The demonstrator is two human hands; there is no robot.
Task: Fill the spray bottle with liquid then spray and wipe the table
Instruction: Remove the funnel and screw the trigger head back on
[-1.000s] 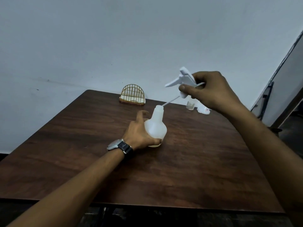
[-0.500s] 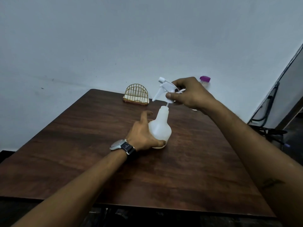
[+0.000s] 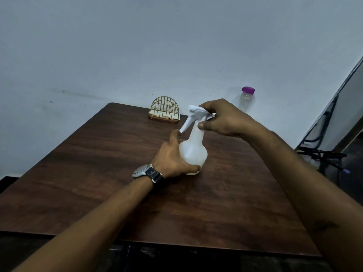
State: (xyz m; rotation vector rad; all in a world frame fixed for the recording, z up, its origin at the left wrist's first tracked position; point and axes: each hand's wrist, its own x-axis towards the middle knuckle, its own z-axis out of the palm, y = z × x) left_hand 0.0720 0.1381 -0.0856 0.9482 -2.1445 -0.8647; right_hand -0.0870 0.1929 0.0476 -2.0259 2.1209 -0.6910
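Observation:
A white translucent spray bottle (image 3: 193, 152) stands upright in the middle of the dark wooden table (image 3: 98, 173). My left hand (image 3: 172, 157) wraps its round body from the left, thumb low at the front. The white trigger head (image 3: 193, 116) sits on the bottle's neck, its lever pointing down to the left. My right hand (image 3: 224, 118) pinches that head from the right, thumb against the neck. A clear bottle with a purple cap (image 3: 246, 98) stands at the table's far right, partly hidden behind my right hand.
A gold wire holder (image 3: 164, 110) stands at the table's far edge against the pale wall. Dark cables and a frame (image 3: 324, 154) lie off the table's right side. The table's near edge runs along the bottom of the view.
My right hand brought the trigger head down from above, its tube sliding into the bottle, until the head came to rest on the neck. My left hand kept hold of the bottle.

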